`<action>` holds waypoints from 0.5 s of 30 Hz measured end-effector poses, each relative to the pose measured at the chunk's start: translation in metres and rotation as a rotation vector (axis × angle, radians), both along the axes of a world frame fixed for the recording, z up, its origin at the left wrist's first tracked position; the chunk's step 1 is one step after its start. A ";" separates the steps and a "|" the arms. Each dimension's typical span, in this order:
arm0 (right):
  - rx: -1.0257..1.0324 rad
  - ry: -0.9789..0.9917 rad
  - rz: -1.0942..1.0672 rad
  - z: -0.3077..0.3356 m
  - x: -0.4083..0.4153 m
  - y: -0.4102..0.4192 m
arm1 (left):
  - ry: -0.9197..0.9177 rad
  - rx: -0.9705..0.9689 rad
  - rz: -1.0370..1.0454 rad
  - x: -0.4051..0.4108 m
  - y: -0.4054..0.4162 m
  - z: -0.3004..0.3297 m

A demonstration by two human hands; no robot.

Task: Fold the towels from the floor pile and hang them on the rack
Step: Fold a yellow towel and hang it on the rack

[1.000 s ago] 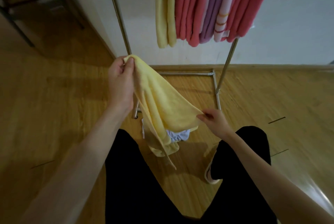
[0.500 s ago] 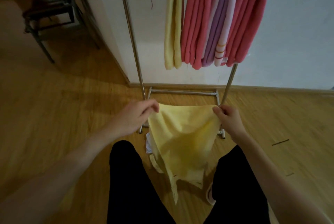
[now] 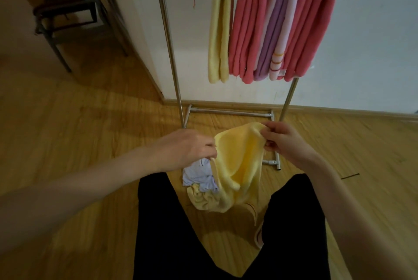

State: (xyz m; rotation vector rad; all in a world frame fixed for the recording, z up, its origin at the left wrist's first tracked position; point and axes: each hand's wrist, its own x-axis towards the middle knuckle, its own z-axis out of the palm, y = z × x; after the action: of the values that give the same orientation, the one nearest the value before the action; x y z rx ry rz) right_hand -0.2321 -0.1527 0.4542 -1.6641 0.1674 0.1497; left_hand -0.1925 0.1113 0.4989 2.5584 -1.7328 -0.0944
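Observation:
A yellow towel (image 3: 239, 159) hangs slack between my two hands above my knees. My left hand (image 3: 187, 150) pinches its left edge, and my right hand (image 3: 282, 141) pinches the upper right corner. Under it on the floor lies the pile (image 3: 201, 178): a pale lilac towel and a crumpled yellow one. Straight ahead stands the metal rack (image 3: 167, 37), with a folded yellow towel (image 3: 220, 30), pink towels (image 3: 248, 24) and a purple one (image 3: 274, 28) hung over its top bar.
The rack's base tubes (image 3: 230, 112) lie on the wooden floor just beyond my hands, by the white wall. A dark metal chair (image 3: 65, 15) stands at the far left. My black-trousered legs fill the lower part of the view.
My hands have come closer together and the towel now sags between them instead of being stretched flat. The floor pile shows more to the left.

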 end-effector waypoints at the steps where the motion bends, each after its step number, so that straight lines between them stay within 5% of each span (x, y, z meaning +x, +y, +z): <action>1: -0.022 -0.021 0.008 0.001 -0.001 0.000 | -0.012 -0.073 -0.001 0.002 -0.003 0.004; 4: -0.001 -0.061 0.011 0.005 -0.005 0.004 | -0.099 -0.192 -0.063 0.006 -0.013 0.013; 15: 0.026 -0.253 -0.003 0.025 -0.007 0.026 | 0.319 -0.562 0.077 0.011 -0.042 0.036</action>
State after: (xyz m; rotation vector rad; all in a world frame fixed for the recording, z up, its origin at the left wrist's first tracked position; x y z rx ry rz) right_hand -0.2393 -0.1269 0.4788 -1.6410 -0.0238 -0.0611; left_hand -0.1814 0.0696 0.5346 2.0636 -1.3113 -0.0079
